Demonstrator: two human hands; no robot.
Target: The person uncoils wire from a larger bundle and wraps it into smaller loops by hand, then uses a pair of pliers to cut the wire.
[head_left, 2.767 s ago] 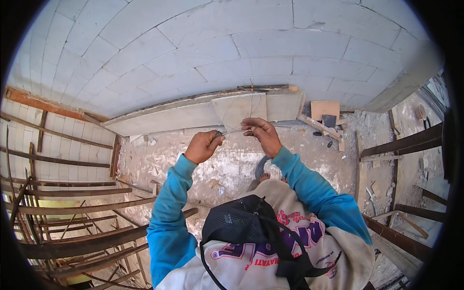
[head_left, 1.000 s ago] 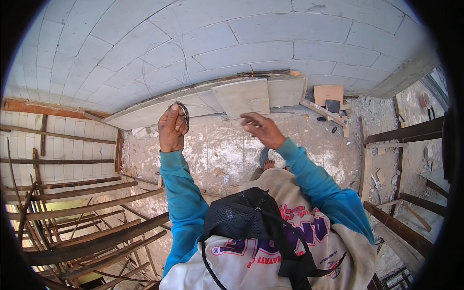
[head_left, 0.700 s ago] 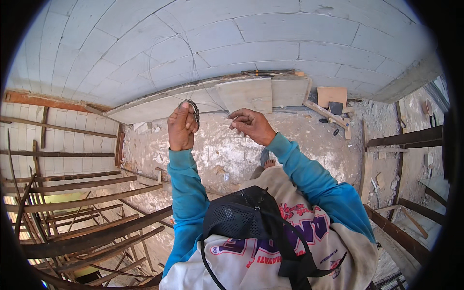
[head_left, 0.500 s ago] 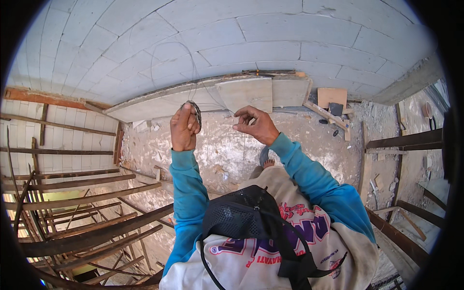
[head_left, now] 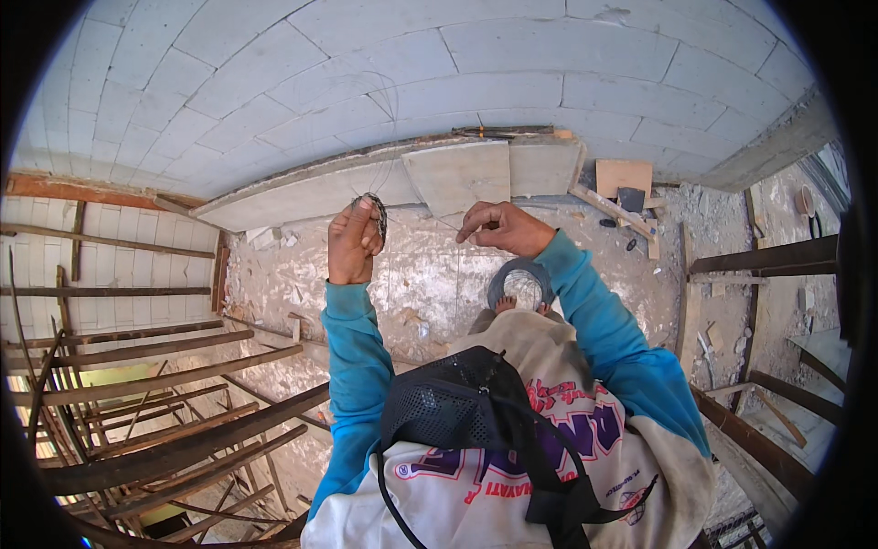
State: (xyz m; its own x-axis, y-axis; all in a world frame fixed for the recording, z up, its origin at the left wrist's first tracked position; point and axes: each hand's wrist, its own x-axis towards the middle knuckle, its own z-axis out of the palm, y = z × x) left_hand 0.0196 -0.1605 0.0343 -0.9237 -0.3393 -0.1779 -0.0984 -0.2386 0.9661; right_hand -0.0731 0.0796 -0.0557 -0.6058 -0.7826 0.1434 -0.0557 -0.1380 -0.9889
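My left hand [head_left: 352,240] grips a small twisted bundle of dark wire [head_left: 379,220] with its fingers wrapped round it. Thin loops of loose wire rise from it against the pale wall. My right hand [head_left: 503,229], to the right, pinches a thin strand of wire [head_left: 448,222] that stretches between the hands. A large round coil of grey wire [head_left: 523,265] lies on the floor by my bare feet [head_left: 506,303], below my right hand.
A block wall [head_left: 494,55] rises ahead, with a low ledge bearing leaning boards [head_left: 455,178] and dark tools [head_left: 503,130]. Wood offcuts [head_left: 624,178] lie right of them. Timber beams [head_left: 165,380] crowd the left; more beams [head_left: 764,265] run along the right. Rubble is scattered about.
Over the last second my left hand has moved slightly right. My right hand has shifted right. More of the floor coil shows by my feet.
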